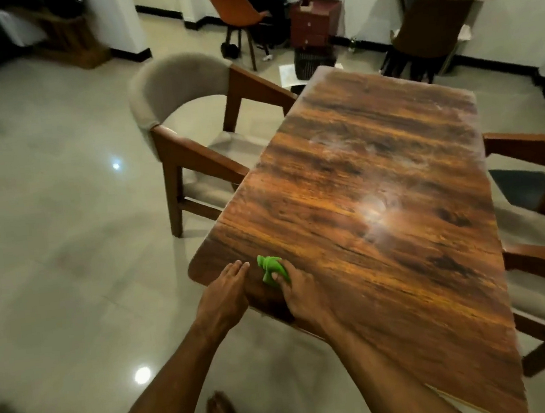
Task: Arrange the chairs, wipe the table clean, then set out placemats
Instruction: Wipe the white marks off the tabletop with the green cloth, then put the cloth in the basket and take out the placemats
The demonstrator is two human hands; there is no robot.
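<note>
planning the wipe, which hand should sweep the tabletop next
Right. The right hand grips the green cloth on the wooden table; the left hand lies flat and empty at the corner.

Nothing written can be read anywhere in the view: no text, label, brand, number or sign. The desk (pixel 381 195) shows only wood grain and glare. A pale sheet of paper (pixel 288 74) lies on the floor beyond the desk's far left corner, too small and blurred to tell whether it bears print. The green cloth (pixel 272 268) near the desk's near left corner shows no legible mark.
</note>
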